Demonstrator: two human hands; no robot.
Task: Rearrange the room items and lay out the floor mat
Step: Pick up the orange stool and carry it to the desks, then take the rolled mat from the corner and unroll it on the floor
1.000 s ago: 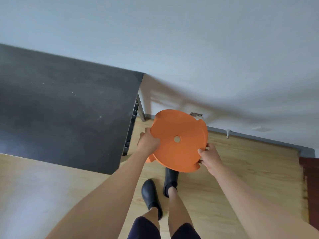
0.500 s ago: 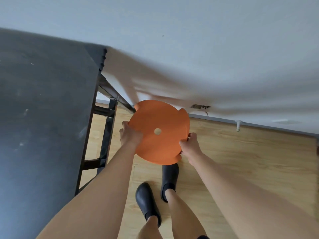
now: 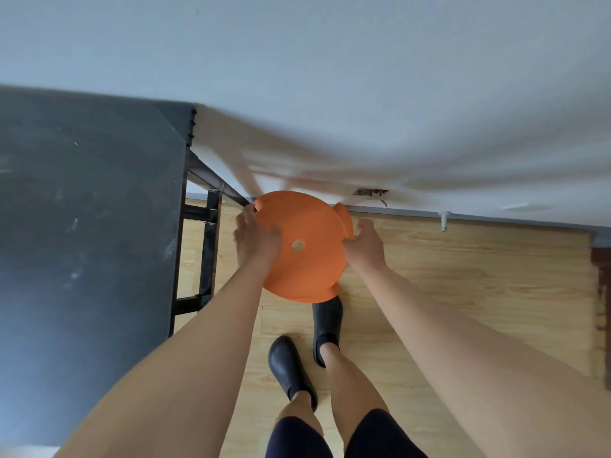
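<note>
An orange round stool (image 3: pixel 307 256) with a small hole in the middle of its seat is in front of me, close to the wall, above the wood floor. My left hand (image 3: pixel 256 239) lies over the seat's left side, its fingers reaching round the far left rim. At the seat's right rim my right hand (image 3: pixel 363 246) holds the edge by a notch, thumb raised. The stool's legs are hidden under the seat. No floor mat is in view.
A dark grey table (image 3: pixel 86 233) with a black metal frame (image 3: pixel 206 259) fills the left side, right beside the stool. The white wall (image 3: pixel 363 94) meets the floor behind it, with a white door stopper (image 3: pixel 444 221). My feet in black shoes (image 3: pixel 291 368) stand below the stool.
The stool has shifted toward the wall and the table's frame. My left hand has slid further onto the top of the seat; my right hand's thumb has lifted.
</note>
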